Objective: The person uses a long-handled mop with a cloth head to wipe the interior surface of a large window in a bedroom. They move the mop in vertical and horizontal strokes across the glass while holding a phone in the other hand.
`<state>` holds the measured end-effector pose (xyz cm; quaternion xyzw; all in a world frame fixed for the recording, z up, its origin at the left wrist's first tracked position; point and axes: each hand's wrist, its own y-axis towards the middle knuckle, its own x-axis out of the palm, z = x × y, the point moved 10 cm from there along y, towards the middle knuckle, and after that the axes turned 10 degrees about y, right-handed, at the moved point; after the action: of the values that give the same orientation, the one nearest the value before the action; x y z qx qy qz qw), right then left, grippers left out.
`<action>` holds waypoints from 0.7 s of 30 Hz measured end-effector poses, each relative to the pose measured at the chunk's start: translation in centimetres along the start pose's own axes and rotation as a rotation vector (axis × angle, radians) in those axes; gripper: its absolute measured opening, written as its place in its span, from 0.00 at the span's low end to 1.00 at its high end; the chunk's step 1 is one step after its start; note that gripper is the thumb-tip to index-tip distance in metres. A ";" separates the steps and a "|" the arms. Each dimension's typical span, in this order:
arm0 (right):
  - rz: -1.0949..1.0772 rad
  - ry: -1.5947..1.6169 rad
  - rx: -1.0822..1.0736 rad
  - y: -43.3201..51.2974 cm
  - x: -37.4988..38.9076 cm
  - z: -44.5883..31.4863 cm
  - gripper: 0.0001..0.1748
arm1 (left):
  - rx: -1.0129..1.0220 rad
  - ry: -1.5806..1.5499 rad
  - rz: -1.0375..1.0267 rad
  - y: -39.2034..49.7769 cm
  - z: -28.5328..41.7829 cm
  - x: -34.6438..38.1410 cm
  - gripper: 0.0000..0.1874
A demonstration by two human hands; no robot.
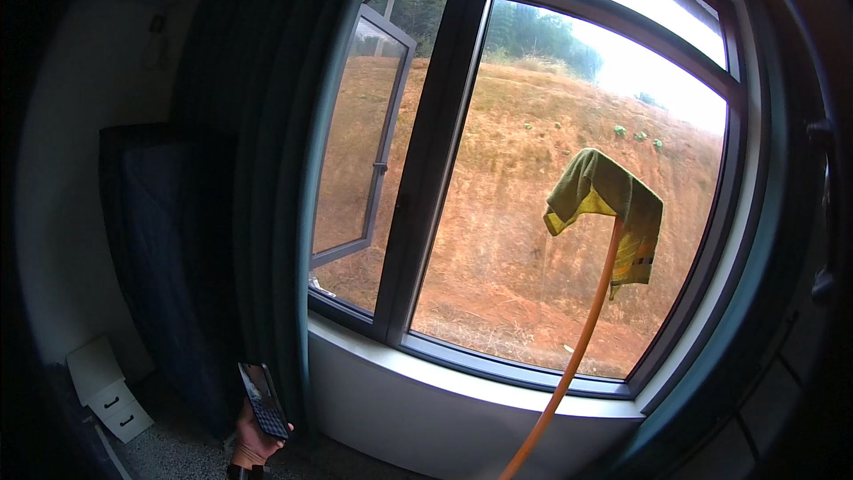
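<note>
My left hand, at the lower left, holds a smartphone with its lit screen facing up towards me. A dark band or cuff is around that wrist. My right hand is out of view. In front of the window pane rises an orange-brown pole, tilted and slightly bent by the lens. Its lower end leaves the picture at the bottom. Over its top hangs a green and yellow towel, draped to both sides. I cannot tell whether the towel touches the glass.
A dark window frame has its left casement swung outward. Below it runs a white sill. Dark green curtains hang at the left. A tall dark covered item and a small white drawer cabinet stand beyond them.
</note>
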<state>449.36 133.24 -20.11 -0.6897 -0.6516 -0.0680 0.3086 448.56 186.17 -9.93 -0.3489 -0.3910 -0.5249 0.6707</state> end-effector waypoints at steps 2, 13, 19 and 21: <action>0.001 0.004 0.010 -0.3 0.2 -0.1 0.24 | 0.001 -0.002 -0.009 0.0 -0.1 -0.1 0.35; 0.010 -0.019 0.011 -0.3 0.2 -0.3 0.22 | -0.015 0.018 0.019 0.2 -0.5 -1.1 0.36; -0.013 -0.026 -0.034 -0.4 0.2 -0.5 0.22 | -0.026 0.049 0.079 0.3 -0.7 -2.3 0.37; -0.001 -0.057 -0.041 -0.4 -0.1 -0.6 0.22 | -0.015 0.088 0.111 0.3 -0.7 -2.6 0.36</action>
<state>449.16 132.81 -19.56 -0.6971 -0.6590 -0.0621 0.2756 448.57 186.76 -12.60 -0.3514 -0.3373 -0.5046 0.7128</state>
